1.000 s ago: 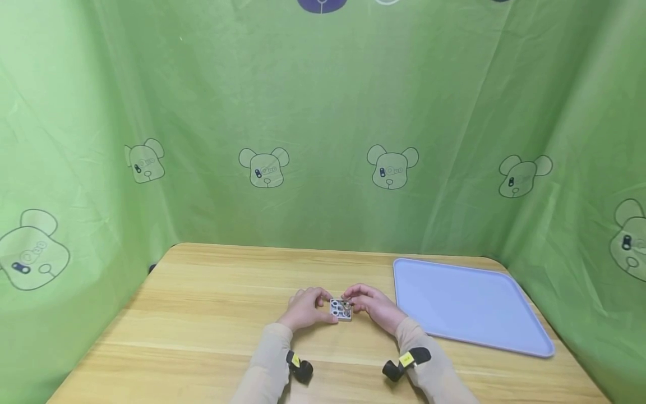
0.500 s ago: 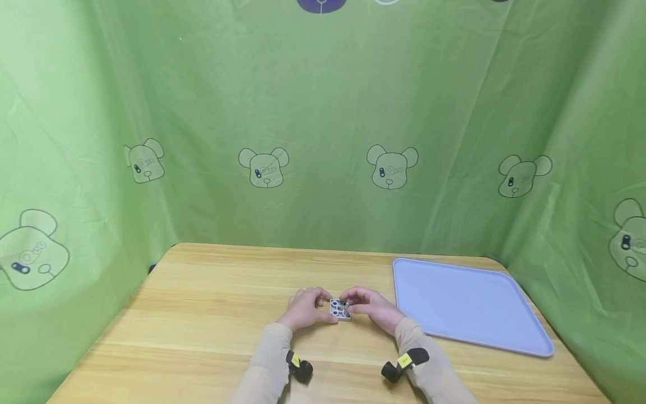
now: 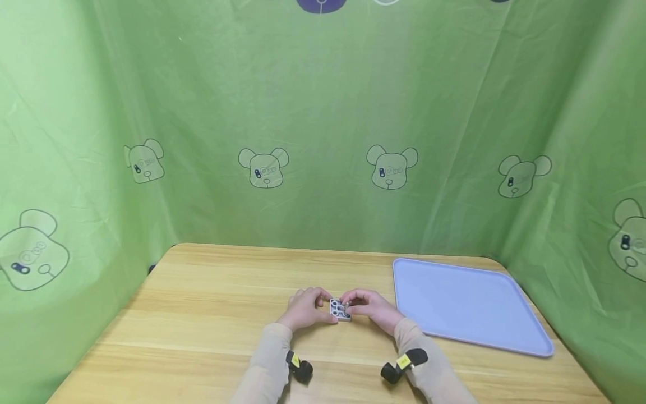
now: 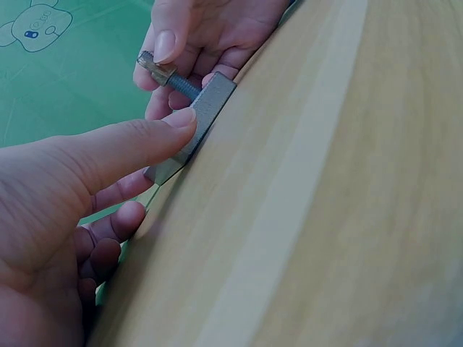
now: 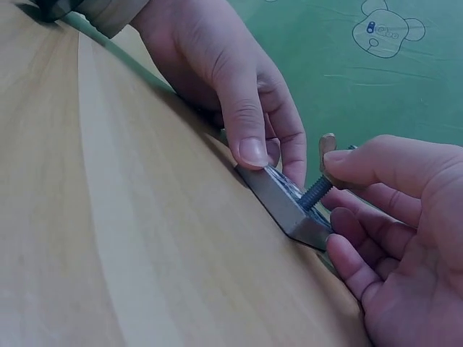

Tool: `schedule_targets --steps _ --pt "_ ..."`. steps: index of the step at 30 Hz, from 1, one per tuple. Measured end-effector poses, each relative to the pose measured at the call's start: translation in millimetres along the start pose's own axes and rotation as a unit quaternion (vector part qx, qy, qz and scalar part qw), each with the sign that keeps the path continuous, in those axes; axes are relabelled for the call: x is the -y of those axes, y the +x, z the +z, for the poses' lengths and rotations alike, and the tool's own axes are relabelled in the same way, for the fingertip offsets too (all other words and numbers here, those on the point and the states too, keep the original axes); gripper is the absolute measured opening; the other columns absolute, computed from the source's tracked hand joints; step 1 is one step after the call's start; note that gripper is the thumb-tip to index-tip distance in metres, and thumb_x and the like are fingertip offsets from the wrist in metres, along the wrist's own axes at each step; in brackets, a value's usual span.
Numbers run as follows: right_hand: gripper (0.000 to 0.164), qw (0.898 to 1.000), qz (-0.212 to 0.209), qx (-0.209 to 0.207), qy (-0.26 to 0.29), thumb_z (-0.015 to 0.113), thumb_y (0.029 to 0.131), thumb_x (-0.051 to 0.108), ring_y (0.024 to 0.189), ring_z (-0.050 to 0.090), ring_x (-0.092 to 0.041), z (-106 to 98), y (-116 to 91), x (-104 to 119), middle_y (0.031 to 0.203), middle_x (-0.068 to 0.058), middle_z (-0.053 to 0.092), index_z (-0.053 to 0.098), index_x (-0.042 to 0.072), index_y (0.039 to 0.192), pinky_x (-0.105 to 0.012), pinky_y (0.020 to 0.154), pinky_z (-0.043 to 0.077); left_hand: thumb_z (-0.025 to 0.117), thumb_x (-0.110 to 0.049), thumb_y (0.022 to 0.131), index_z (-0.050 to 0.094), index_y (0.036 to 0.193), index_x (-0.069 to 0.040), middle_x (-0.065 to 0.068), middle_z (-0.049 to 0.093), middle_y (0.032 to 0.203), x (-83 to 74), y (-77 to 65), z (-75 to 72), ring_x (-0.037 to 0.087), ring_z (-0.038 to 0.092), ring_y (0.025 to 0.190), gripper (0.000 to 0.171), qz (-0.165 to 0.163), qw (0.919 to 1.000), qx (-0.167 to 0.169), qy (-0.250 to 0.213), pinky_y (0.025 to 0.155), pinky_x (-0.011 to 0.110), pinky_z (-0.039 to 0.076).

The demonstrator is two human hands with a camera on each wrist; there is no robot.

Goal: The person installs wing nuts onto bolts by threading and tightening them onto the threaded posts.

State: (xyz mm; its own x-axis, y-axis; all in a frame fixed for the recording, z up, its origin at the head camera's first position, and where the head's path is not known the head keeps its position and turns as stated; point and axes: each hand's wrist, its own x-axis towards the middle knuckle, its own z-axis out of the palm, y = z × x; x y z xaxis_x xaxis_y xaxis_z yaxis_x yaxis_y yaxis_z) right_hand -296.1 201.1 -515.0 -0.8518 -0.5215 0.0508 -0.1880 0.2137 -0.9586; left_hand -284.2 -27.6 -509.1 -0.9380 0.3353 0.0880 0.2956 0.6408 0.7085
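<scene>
A small square metal block (image 3: 335, 316) with ring-edged holes in its top lies flat on the table. My left hand (image 3: 305, 310) grips it by the left side, thumb (image 4: 155, 137) on the near edge and fingers at the far edge. From the block's right part rises a threaded bolt (image 5: 315, 194), bearing a brass-coloured piece like a wing nut (image 5: 329, 160) near its top. Thumb and forefinger of my right hand (image 3: 374, 308) pinch that wing nut; its other fingers curl beside the block. In the head view these fingers partly hide the bolt.
A light blue-purple tray (image 3: 469, 303) lies on the right of the wooden table (image 3: 212, 303), just beyond my right hand. Green curtains (image 3: 328, 213) with bear-head prints hang round the back and sides. Each sleeve carries a black wrist camera (image 3: 301, 371).
My right hand has shifted slightly left, its fingers changing position around the bolt top. My left hand and the block have stayed in place.
</scene>
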Motion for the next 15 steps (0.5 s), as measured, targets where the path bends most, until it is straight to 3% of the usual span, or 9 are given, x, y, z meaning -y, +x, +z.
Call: schedule_targets --steps 10,15 --pt "0.025 0.999 0.004 -0.032 -0.034 0.072 0.084 0.014 0.102 0.058 -0.017 5.8 0.6 3.9 0.114 -0.015 0.064 0.062 -0.002 0.101 -0.034 0.096 0.040 0.085 -0.042 0.067 0.067 0.110 -0.020 -0.002 0.060 0.089 -0.3 -0.4 -0.7 0.013 0.043 0.081 0.052 0.002 1.0000 0.000 0.003 0.083 0.034 0.030" --pt "0.031 1.000 0.006 -0.023 -0.017 0.069 0.087 0.014 0.103 0.058 -0.015 4.2 1.0 2.3 0.116 -0.018 0.063 0.059 -0.004 0.109 -0.033 0.095 0.040 0.085 -0.043 0.067 0.067 0.110 -0.020 -0.002 0.060 0.089 -0.1 -0.3 -0.6 0.013 0.043 0.081 0.052 0.001 1.0000 0.001 0.006 0.083 0.034 0.029"
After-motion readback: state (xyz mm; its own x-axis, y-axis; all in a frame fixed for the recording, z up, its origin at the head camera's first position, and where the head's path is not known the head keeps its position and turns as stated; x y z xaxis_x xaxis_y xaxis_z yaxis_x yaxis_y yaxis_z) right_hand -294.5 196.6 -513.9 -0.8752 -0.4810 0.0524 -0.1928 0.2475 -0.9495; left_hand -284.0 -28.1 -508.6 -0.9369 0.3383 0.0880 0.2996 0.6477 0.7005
